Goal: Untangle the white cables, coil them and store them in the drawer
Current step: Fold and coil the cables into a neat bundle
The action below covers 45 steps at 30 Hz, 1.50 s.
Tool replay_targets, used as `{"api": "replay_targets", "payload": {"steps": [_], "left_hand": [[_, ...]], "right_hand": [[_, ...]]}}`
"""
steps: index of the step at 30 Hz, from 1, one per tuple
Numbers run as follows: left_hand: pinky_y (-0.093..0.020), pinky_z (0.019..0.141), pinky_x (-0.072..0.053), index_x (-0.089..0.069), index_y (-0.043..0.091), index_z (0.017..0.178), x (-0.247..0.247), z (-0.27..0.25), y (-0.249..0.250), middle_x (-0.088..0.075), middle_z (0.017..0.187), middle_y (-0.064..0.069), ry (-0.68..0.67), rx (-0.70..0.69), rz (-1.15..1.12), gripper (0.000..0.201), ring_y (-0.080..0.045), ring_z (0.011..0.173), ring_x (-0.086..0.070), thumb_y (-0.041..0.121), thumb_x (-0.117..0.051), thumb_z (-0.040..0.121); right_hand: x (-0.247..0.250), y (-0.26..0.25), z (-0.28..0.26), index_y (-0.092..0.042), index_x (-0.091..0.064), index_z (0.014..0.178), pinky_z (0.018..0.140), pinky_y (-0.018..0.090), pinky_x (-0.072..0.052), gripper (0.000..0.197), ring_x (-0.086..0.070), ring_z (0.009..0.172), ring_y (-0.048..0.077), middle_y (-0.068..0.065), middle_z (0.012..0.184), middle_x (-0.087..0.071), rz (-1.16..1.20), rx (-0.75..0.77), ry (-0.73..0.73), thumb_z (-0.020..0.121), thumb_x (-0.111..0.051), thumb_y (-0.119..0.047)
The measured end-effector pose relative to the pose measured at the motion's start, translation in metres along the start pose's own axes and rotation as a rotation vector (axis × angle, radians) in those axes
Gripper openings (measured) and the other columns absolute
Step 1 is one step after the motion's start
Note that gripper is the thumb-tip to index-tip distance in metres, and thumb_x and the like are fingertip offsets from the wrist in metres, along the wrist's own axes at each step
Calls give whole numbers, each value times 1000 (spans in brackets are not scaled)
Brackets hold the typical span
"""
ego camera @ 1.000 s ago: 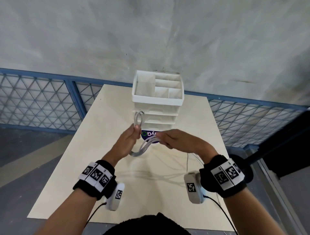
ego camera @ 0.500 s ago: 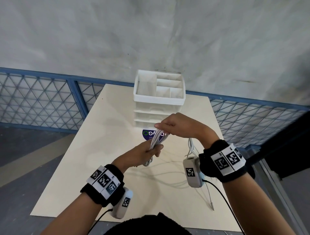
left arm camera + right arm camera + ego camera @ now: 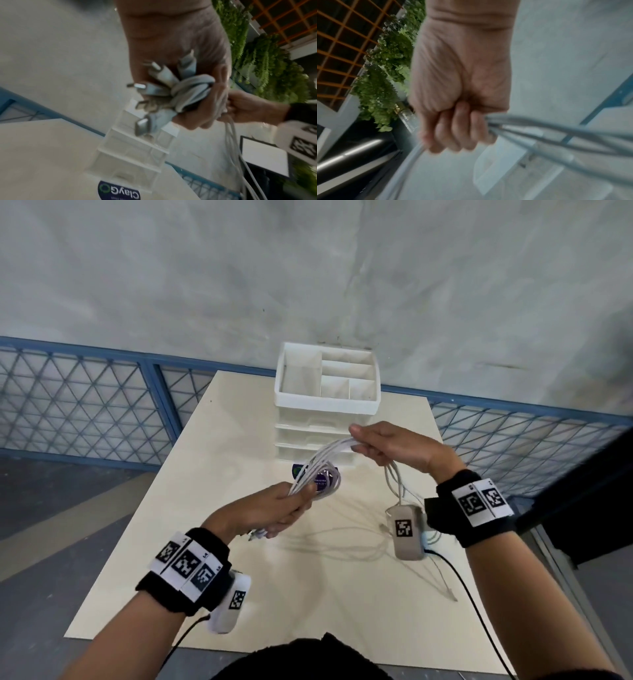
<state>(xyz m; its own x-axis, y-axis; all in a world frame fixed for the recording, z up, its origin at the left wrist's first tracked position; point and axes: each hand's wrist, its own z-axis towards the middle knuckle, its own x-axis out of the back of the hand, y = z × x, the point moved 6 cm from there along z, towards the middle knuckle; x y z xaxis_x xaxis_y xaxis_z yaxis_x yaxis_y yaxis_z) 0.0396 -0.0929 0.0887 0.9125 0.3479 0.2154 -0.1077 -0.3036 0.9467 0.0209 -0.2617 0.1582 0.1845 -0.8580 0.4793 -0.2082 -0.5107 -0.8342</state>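
A bundle of white cables (image 3: pixel 320 462) stretches between my two hands above the table. My left hand (image 3: pixel 274 508) grips the lower end of the bundle; in the left wrist view several plug ends (image 3: pixel 154 86) stick out of that fist beside a knot of cable. My right hand (image 3: pixel 383 445) is higher and closed around the upper end, in front of the white drawer unit (image 3: pixel 327 419). Loose cable tails (image 3: pixel 394 481) hang from my right fist to the table. In the right wrist view the strands (image 3: pixel 556 135) run out of my curled fingers (image 3: pixel 458 129).
The drawer unit has an open divided tray on top (image 3: pixel 329 381) and closed drawers below. It stands at the far end of the pale table (image 3: pixel 171 542). More cable lies on the table at right (image 3: pixel 431 573). A round sticker (image 3: pixel 320 474) is under the bundle. A blue mesh fence (image 3: pixel 85 405) runs behind.
My right hand has risen and moved right, drawing the cable bundle out longer. My left hand has dropped lower and toward me, still gripping the other end.
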Motion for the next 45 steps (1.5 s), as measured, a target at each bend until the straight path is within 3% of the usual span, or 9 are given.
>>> {"api": "replay_targets", "payload": {"steps": [5,8,11,18,23,29,37,41,45], "left_hand": [[-21,40,-28,-34,17,60,-4,4,5,-22,47,4,164,25,-79,58,-14,38,-21,64,-18,90],[-25,41,-30,-35,9,62,4,9,6,-28,48,-4,286,-34,-57,63,-19,35,-27,62,-23,91],[-27,42,-32,-37,7,59,2,16,2,-37,44,-6,354,-56,-87,61,-22,36,-37,59,-30,92],[-30,50,-46,-46,16,74,-1,24,3,-39,55,8,308,-112,-109,31,-11,42,-48,32,-36,98],[-23,44,-40,-45,30,86,-5,26,-3,-45,54,5,330,-81,-16,11,-11,41,-48,28,-41,97],[-12,37,-33,-45,21,77,-5,29,-4,-49,51,1,353,-32,20,21,-3,30,-42,29,-44,96],[-19,65,-40,-60,20,90,4,28,-9,-55,79,-1,366,-53,-49,27,-14,74,-53,36,-40,97],[-27,83,-51,-68,31,88,12,29,4,-74,96,7,375,-165,-302,28,-8,98,-67,36,-42,96],[-27,67,-55,-71,17,84,44,23,8,-76,74,-1,552,-205,-298,40,-19,78,-72,37,-39,97]], "right_hand": [[-8,-2,10,-17,-32,58,51,11,-33,46,-47,52,-6,-7,52,-34,-37,76,440,100,-35,-36],[-27,10,8,-22,-33,54,54,26,-30,48,-39,44,4,-9,50,-37,-15,94,687,101,-31,-33],[-50,11,6,-20,-39,59,49,19,-31,45,-37,45,6,-5,54,-41,128,105,776,102,-28,-32],[-69,13,9,-21,-41,62,47,16,-40,45,-46,44,7,-1,57,-49,177,59,646,101,-26,-38],[-60,11,13,-13,-38,58,52,23,-31,50,-42,50,11,-1,53,-42,-155,-15,582,101,-27,-35],[-50,9,12,-10,-32,49,45,11,-35,57,-36,46,12,2,50,-38,-168,-82,534,101,-31,-33],[-50,16,17,-19,-43,50,59,24,-34,55,-44,51,3,-7,49,-47,43,11,391,99,-32,-41],[-79,34,20,-18,-67,102,72,2,-43,63,-63,76,-6,6,95,-72,279,48,245,100,-8,-43],[-116,52,22,-11,-65,97,77,20,-51,74,-67,71,14,8,80,-66,385,-35,65,97,-3,-51]]}}
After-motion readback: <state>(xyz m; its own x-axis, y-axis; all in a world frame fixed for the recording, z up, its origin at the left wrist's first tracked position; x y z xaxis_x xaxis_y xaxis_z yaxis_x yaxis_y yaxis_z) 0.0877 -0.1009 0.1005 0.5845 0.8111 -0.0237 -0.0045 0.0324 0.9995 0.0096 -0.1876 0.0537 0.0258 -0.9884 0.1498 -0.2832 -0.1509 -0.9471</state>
